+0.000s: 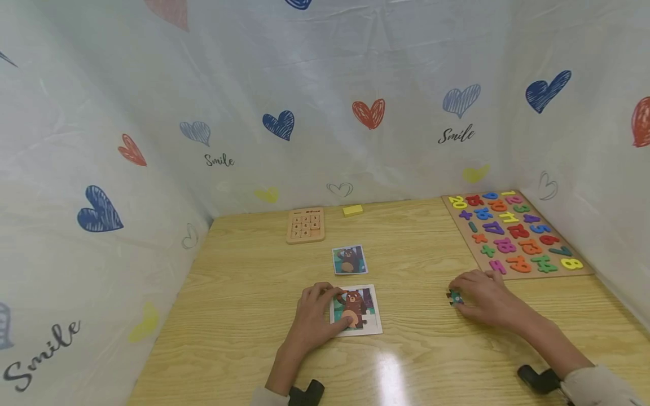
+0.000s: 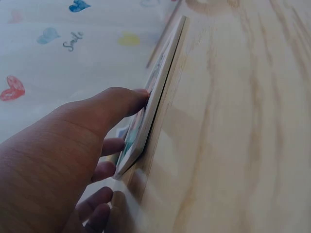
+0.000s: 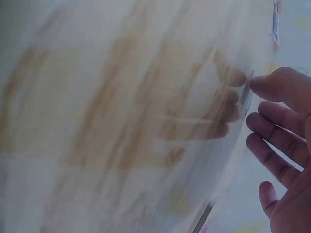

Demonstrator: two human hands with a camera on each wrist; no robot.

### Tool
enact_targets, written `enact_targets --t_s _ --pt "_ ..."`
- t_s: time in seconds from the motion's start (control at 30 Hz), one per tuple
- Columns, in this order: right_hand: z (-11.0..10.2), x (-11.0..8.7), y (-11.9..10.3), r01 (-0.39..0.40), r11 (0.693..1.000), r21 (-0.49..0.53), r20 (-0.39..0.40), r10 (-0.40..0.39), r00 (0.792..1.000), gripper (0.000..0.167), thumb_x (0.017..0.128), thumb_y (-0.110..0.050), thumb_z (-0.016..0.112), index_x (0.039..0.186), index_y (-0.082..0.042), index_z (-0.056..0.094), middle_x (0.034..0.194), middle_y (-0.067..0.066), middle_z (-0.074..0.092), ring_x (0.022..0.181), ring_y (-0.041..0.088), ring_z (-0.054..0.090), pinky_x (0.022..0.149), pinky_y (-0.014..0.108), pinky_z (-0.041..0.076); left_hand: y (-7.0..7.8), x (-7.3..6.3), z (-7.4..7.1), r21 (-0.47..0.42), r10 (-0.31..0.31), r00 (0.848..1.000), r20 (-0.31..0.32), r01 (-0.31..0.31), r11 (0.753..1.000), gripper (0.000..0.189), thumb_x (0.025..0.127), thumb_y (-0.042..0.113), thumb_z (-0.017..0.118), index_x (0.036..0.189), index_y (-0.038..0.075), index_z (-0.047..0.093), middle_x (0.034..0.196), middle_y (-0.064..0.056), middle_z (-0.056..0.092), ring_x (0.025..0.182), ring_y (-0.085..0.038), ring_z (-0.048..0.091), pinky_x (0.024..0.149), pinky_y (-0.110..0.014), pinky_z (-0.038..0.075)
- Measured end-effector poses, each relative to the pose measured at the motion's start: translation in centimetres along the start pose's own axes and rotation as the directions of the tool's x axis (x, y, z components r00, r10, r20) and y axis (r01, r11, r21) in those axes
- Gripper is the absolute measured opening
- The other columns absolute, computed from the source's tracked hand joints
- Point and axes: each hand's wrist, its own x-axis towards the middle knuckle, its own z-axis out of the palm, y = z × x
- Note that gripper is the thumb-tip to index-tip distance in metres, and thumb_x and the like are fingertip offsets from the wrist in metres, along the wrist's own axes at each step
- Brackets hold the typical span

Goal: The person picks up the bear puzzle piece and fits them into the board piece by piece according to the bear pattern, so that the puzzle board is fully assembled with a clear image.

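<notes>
A square jigsaw puzzle board (image 1: 373,324) with a brown bear picture lies on the table, its lower right part bare white. My left hand (image 1: 315,318) rests on its left side, thumb and fingertips spread over the picture. The left wrist view shows the thumb on the face of the board (image 2: 163,80) and other fingers by its far edge. Off to the right, my right hand (image 1: 482,296) pinches a small teal jigsaw piece (image 1: 455,297) between thumb and fingers, low over the table. Edge-on, that piece (image 3: 247,99) shows at the thumb tip in the right wrist view.
Behind the board lies a bear picture card (image 1: 349,259). Farther back are a wooden number slide puzzle (image 1: 305,225) and a yellow block (image 1: 352,210). A board of colourful numbers (image 1: 518,237) stands beyond my right hand. White printed sheeting (image 1: 325,152) surrounds the wooden table (image 1: 244,293).
</notes>
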Motion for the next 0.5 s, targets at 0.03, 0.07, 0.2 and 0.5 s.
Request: enact_targets --t_s 0.03,0.07,0.2,0.5 --pt "0.0 -0.03 0.05 0.0 1.0 0.004 -0.001 0.0 1.0 0.027 0.077 -0.016 0.083 0.102 -0.018 0.072 0.103 -0.003 0.067 0.102 0.028 0.06 0.082 0.054 0.031 0.0 0.0 0.0 -0.001 0.006 1.0 -0.003 -0.006 1.0 0.052 0.083 0.052 0.075 0.126 0.023 0.066 0.13 -0.001 0.052 0.123 -0.03 0.042 0.099 -0.059 0.036" --pt "-0.01 -0.06 0.08 0.001 1.0 0.005 0.001 -0.001 1.0 0.027 0.077 -0.016 0.083 0.101 -0.018 0.072 0.103 -0.004 0.067 0.101 0.028 0.06 0.082 0.053 0.031 -0.02 0.01 0.01 -0.001 0.008 1.0 -0.004 -0.008 1.0 0.052 0.083 0.052 0.075 0.126 0.023 0.067 0.131 -0.001 0.052 0.123 -0.03 0.042 0.099 -0.059 0.036" --pt "0.06 -0.04 0.2 0.01 1.0 0.005 0.001 -0.01 1.0 0.026 0.077 -0.013 0.083 0.1 -0.02 0.072 0.101 -0.005 0.067 0.1 0.027 0.061 0.082 0.052 0.031 -0.03 0.04 0.04 0.01 0.014 1.0 -0.013 -0.014 1.0 0.052 0.083 0.051 0.074 0.126 0.023 0.067 0.13 -0.001 0.052 0.123 -0.03 0.042 0.098 -0.059 0.036" --pt "0.52 0.18 0.43 0.055 0.998 -0.002 -0.02 -0.055 0.998 0.023 0.073 -0.015 0.082 0.094 -0.019 0.072 0.092 -0.01 0.065 0.089 0.021 0.06 0.08 0.047 0.031 0.14 0.01 -0.09 -0.001 -0.024 1.0 0.016 0.024 1.0 0.053 0.083 0.052 0.074 0.128 0.025 0.066 0.132 0.001 0.051 0.125 -0.029 0.04 0.102 -0.058 0.034"
